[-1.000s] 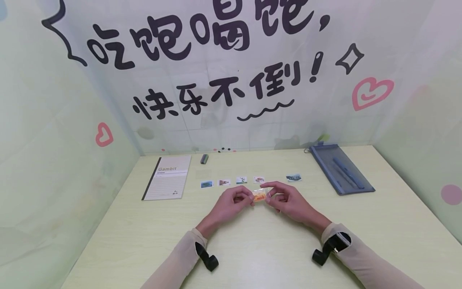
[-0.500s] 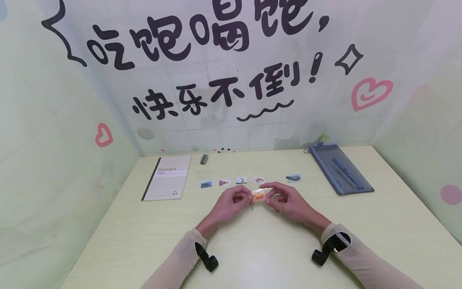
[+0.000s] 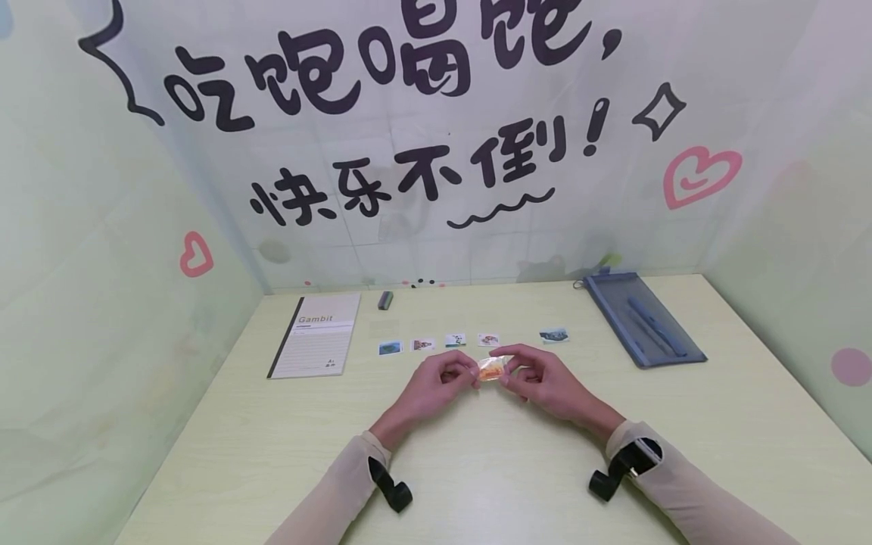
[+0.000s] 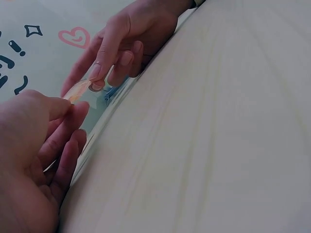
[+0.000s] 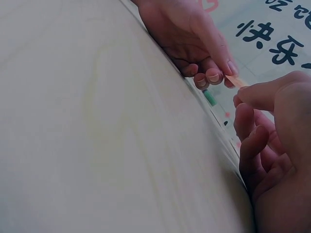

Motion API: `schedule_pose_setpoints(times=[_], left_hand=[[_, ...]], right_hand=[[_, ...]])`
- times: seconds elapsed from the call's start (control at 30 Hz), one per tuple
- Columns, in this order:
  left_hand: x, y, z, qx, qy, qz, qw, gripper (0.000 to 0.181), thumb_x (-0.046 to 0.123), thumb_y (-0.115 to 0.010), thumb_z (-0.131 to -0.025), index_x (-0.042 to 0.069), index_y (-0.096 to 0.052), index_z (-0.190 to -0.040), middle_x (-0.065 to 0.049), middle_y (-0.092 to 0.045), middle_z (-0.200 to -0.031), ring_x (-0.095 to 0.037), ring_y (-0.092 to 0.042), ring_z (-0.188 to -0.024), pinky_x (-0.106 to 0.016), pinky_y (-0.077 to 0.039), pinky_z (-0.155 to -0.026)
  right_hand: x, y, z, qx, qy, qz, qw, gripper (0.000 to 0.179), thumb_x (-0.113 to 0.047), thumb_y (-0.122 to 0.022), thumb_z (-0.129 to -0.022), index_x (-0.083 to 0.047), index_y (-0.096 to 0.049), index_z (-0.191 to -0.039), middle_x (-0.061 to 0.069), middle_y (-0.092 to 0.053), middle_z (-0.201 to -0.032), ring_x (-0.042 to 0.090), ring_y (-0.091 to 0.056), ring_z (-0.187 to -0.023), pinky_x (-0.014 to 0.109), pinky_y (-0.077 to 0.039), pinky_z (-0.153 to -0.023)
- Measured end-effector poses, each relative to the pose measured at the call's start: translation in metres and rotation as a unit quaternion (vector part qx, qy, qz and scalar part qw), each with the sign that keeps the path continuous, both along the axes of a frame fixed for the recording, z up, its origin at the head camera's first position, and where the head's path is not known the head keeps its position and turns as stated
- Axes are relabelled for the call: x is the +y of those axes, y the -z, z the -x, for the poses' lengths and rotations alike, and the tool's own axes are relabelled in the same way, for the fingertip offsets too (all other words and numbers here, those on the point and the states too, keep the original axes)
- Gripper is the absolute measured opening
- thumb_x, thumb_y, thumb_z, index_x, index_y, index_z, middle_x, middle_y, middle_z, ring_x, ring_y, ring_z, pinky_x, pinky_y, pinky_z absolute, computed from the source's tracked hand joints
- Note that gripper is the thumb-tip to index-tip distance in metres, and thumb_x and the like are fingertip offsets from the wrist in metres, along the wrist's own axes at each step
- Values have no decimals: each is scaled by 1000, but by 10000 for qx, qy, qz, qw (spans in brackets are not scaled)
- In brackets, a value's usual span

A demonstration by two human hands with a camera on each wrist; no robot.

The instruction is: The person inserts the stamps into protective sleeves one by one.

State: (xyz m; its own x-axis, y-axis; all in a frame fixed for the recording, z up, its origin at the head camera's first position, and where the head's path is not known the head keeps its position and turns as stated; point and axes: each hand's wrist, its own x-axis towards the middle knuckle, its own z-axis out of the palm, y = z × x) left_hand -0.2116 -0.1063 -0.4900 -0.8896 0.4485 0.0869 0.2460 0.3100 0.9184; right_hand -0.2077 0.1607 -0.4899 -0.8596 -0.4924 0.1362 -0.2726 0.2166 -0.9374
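Between thumb and fingers, my left hand (image 3: 439,382) pinches the left edge of a small orange stamp (image 3: 491,369), which has a clear glossy margin like a plastic sleeve. My right hand (image 3: 548,382) pinches the opposite edge, its index finger reaching along the top. Both wrist views show the stamp (image 4: 77,91) stretched tilted between the two thumbs, close over the table. Just beyond the hands lies a row of small picture stamps: a blue one (image 3: 390,347), one with a red building (image 3: 423,344), a green-and-white one (image 3: 456,341) and a pinkish one (image 3: 488,340).
A larger blue-grey stamp (image 3: 555,334) lies apart, right of the row. Faint clear squares (image 3: 384,328) lie behind the row. A notebook (image 3: 316,337) is at the left, a small green eraser-like block (image 3: 385,300) at the back. A blue mesh pouch (image 3: 643,322) with a pen lies right.
The orange stamp has tilted slightly between the fingers, and its glossy surface catches the light differently. Both hands stay almost in place.
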Motion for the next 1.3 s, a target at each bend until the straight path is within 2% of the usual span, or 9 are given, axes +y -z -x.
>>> schedule_pose_setpoints(times=[0.23, 0.43, 0.63, 1.07, 1.3], left_hand=[[-1, -1, 0, -16, 34, -59, 10000, 18, 29, -68, -109, 15, -75, -118, -5, -83, -101, -18, -77, -92, -22, -56, -88], [0, -2, -1, -52, -5, -36, 10000, 22, 31, -68, -109, 18, -76, -125, -2, -83, -101, -17, -77, -92, -23, -55, -88], [-1, -2, 0, -25, 14, -16, 10000, 18, 28, -68, -109, 19, -79, -119, -2, -83, -101, -16, -77, -92, -24, -56, -87], [-1, 1, 0, 83, 41, 112, 9999, 18, 35, -68, -109, 23, -80, -115, 2, -82, -99, -15, -74, -89, -23, -54, -83], [-1, 1, 0, 104, 9, 162, 9998, 21, 39, -64, -111, 25, -80, -110, 4, -81, -96, -11, -71, -87, -23, -52, -82]], right_hand=[[0, 0, 0, 6, -47, 75, 10000, 46, -12, -72, -105, -9, -60, -149, 13, -67, -106, 13, -57, -60, 24, -49, -58], [0, -1, 0, 51, -53, 74, 9999, 46, -12, -72, -105, -8, -60, -149, 13, -67, -107, 14, -59, -61, 24, -50, -59], [0, -1, 0, 50, -91, 89, 9999, 46, -13, -72, -105, -10, -60, -149, 14, -65, -107, 17, -58, -60, 24, -48, -58], [0, 0, -1, 84, -127, 103, 9998, 44, -11, -73, -105, -10, -62, -148, 13, -65, -105, 15, -57, -59, 23, -46, -56], [1, 0, -1, 54, -105, 52, 9999, 45, -12, -73, -105, -10, -61, -149, 13, -65, -106, 16, -57, -60, 23, -46, -57]])
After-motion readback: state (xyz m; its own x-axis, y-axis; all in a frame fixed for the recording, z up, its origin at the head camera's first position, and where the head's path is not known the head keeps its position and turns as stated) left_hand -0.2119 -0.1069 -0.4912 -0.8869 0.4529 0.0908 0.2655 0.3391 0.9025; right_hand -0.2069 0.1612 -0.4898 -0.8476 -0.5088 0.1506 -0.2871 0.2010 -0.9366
